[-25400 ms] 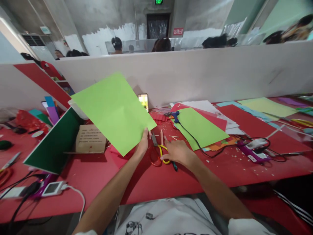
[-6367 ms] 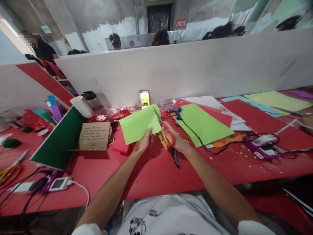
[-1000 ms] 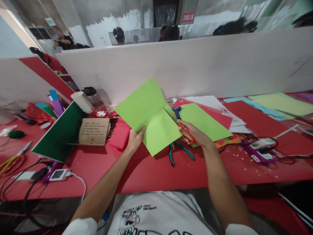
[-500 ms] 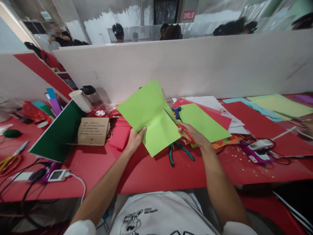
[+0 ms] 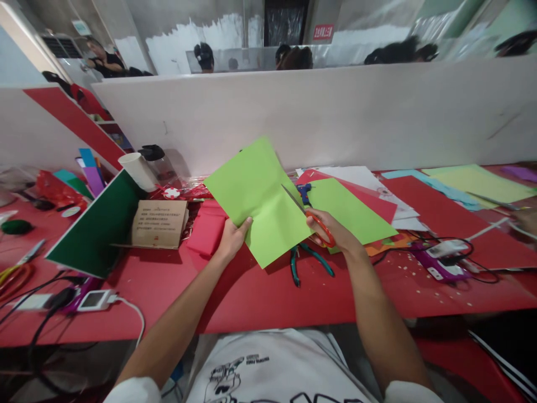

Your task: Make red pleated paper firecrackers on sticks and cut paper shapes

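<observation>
A light green sheet of paper (image 5: pixel 255 196) is raised above the red table, creased near its middle. My left hand (image 5: pixel 235 236) pinches its lower left edge, thumb on top. In my right hand (image 5: pixel 333 229) are orange-handled scissors (image 5: pixel 321 228), their blade lying across the right part of the sheet and pointing up and left. Whether the second blade sits under the paper is hidden. Below the sheet, green-handled pliers (image 5: pixel 312 262) rest on the table. Behind the scissors lies a blue glue gun (image 5: pixel 305 193), beside another light green sheet (image 5: pixel 346 210).
Left of me stand a dark green board (image 5: pixel 98 224), a brown cardboard box (image 5: pixel 159 224) and a red packet (image 5: pixel 206 228). Purple power strips (image 5: pixel 438 263) with cables lie on both sides. A white partition (image 5: pixel 293 112) rises behind the table (image 5: pixel 251 308); people's heads show beyond it.
The green sheet and both hands stay almost in place, shifting only very slightly to the right. The scissors still lie across the paper at the same spot.
</observation>
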### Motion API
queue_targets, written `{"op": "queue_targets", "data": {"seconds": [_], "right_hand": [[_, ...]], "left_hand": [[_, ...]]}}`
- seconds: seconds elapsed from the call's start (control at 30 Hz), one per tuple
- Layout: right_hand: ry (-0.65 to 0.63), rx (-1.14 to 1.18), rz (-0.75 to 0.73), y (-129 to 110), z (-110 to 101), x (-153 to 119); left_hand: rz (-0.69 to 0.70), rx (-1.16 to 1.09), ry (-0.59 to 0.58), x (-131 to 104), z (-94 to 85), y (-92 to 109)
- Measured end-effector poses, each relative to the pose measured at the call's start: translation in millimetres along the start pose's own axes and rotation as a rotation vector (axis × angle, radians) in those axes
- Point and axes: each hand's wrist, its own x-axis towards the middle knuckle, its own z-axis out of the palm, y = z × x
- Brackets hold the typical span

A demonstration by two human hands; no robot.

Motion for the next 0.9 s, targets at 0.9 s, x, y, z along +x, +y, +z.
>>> {"op": "queue_targets", "data": {"seconds": [0.9], "right_hand": [[0.089, -0.114, 0.069, -8, 3, -4]], "left_hand": [[-0.058, 0.006, -0.095, 1, -2.2, 9]]}}
